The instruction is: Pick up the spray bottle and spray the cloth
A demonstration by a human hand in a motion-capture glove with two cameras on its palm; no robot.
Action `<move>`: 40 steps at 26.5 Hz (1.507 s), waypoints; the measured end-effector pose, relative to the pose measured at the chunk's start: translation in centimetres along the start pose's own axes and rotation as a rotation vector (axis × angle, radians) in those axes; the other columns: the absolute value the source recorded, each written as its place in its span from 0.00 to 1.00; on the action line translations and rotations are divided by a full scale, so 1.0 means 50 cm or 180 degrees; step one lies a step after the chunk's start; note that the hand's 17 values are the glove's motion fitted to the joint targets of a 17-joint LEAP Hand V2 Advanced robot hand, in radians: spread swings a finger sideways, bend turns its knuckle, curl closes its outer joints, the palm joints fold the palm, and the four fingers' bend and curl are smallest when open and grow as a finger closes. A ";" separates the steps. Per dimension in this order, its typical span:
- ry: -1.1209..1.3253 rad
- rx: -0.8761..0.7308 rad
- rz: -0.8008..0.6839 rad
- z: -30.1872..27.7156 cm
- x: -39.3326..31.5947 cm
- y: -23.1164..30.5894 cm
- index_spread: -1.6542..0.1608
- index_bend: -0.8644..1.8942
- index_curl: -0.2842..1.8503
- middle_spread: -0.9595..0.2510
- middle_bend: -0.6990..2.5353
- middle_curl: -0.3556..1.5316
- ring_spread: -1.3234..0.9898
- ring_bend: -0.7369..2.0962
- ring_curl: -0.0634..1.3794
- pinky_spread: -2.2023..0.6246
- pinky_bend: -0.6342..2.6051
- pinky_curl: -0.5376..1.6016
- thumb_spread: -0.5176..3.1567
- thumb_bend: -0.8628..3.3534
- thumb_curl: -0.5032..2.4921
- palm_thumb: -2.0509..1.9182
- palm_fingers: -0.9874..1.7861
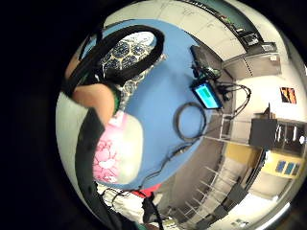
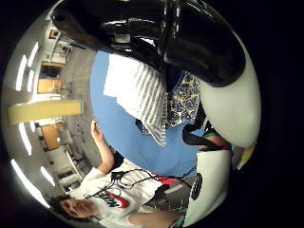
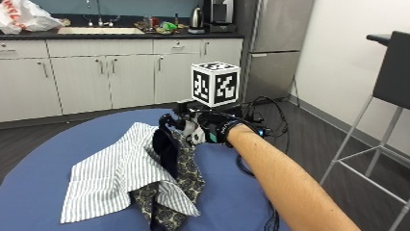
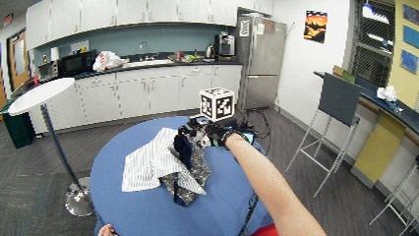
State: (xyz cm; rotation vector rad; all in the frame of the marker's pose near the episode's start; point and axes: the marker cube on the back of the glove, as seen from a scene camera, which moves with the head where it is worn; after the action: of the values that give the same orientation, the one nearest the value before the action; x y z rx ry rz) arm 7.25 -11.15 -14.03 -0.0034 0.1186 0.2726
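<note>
My gloved right hand [image 3: 216, 130] grips a spray bottle [image 3: 168, 150] by its neck and holds it upright over the cloths. The bottle looks dark in the outside view. In the palm views it is close up, with a white body and a pink flower label [image 1: 117, 155] and a glossy black upper part [image 2: 190, 38]. Its nozzle end [image 3: 173, 121] points away from the arm, over the cloths. A white and grey striped cloth [image 3: 115, 175] lies crumpled on the blue round table [image 3: 32, 173]. A navy patterned cloth [image 3: 189, 180] lies partly under it, beside the bottle.
A small device with a lit screen [image 1: 206, 95] and a coiled cable [image 1: 189, 122] lie on the table beyond the cloths. The bare left hand [image 2: 97, 133] rests at the table's near edge. A tall stool [image 3: 384, 86] stands to the right, and a white round table [image 4: 39, 93] to the left.
</note>
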 end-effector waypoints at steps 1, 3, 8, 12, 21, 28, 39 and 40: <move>-0.0057 0.0017 -0.0024 0.002 -0.001 0.003 0.74 0.34 0.21 0.70 0.33 0.45 0.52 0.48 0.35 0.80 0.32 0.42 0.33 0.20 0.40 0.78 0.67; -0.0243 0.0074 -0.0118 0.005 -0.008 0.012 0.74 0.34 0.21 0.70 0.33 0.45 0.52 0.48 0.35 0.80 0.32 0.42 0.33 0.20 0.40 0.78 0.67; -0.0898 0.0269 -0.0534 -0.002 -0.068 0.031 0.74 0.34 0.21 0.70 0.33 0.45 0.52 0.48 0.35 0.80 0.32 0.42 0.33 0.20 0.40 0.78 0.68; -0.1623 0.0430 -0.0916 0.000 -0.132 0.044 0.74 0.34 0.21 0.70 0.32 0.45 0.52 0.47 0.35 0.80 0.32 0.42 0.33 0.20 0.40 0.78 0.68; -0.2514 0.0470 -0.1423 0.069 -0.292 0.043 0.74 0.34 0.21 0.71 0.32 0.44 0.52 0.48 0.34 0.80 0.32 0.42 0.35 0.20 0.39 0.77 0.68; -0.3096 0.0393 -0.1591 0.120 -0.376 0.021 0.74 0.35 0.21 0.71 0.32 0.44 0.52 0.47 0.34 0.79 0.31 0.42 0.37 0.20 0.39 0.77 0.68; -0.3298 0.0495 -0.1409 0.186 -0.402 0.009 0.74 0.35 0.23 0.69 0.32 0.43 0.52 0.45 0.32 0.79 0.28 0.41 0.38 0.20 0.37 0.78 0.68; -0.3281 0.0490 -0.1404 0.191 -0.403 0.010 0.74 0.35 0.23 0.69 0.32 0.43 0.52 0.45 0.32 0.79 0.28 0.41 0.38 0.20 0.37 0.78 0.68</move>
State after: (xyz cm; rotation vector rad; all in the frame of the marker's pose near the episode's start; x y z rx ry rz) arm -11.04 -15.91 -2.17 0.2586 -0.8789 -0.1981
